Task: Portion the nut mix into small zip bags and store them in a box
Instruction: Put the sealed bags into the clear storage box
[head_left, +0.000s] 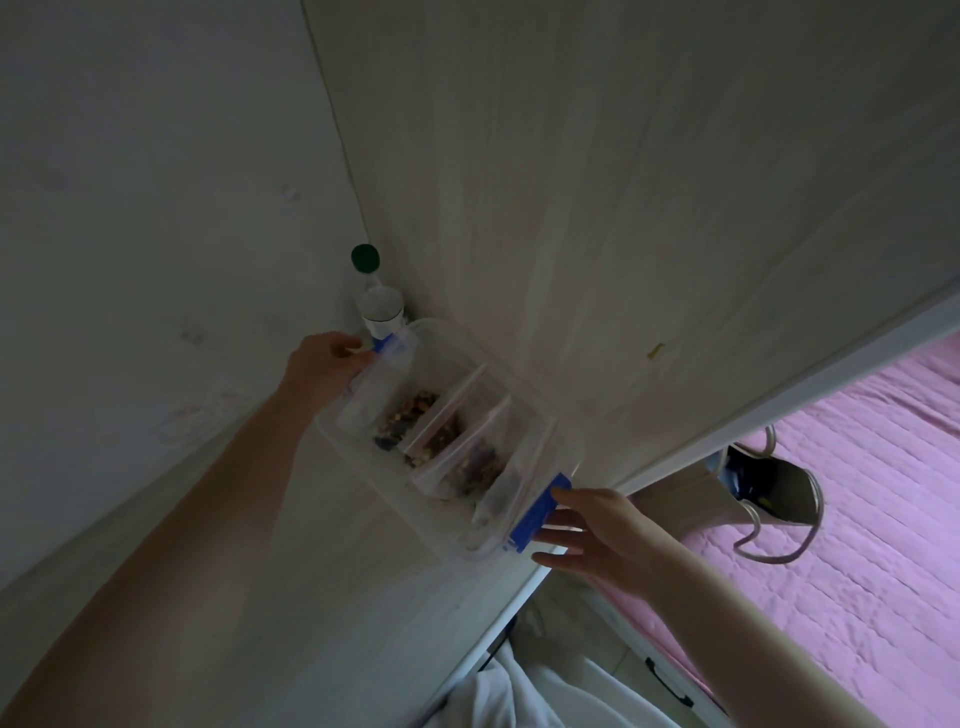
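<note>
A clear plastic box (363, 470) with blue side clips sits on the pale wooden table (623, 208), near its right edge. Several small zip bags of nut mix (441, 431) stand in a row inside it. My left hand (324, 366) grips the box's far-left end, fingers curled at the blue clip (387, 345). My right hand (597, 530) has its fingers spread and straight, touching the blue clip (540, 514) at the near-right end.
A clear bottle with a green cap (376, 296) stands just behind the box against the wall. Right of the table lies a pink bedcover (857, 519) with a beige bag (769, 488) on it. White cloth lies below.
</note>
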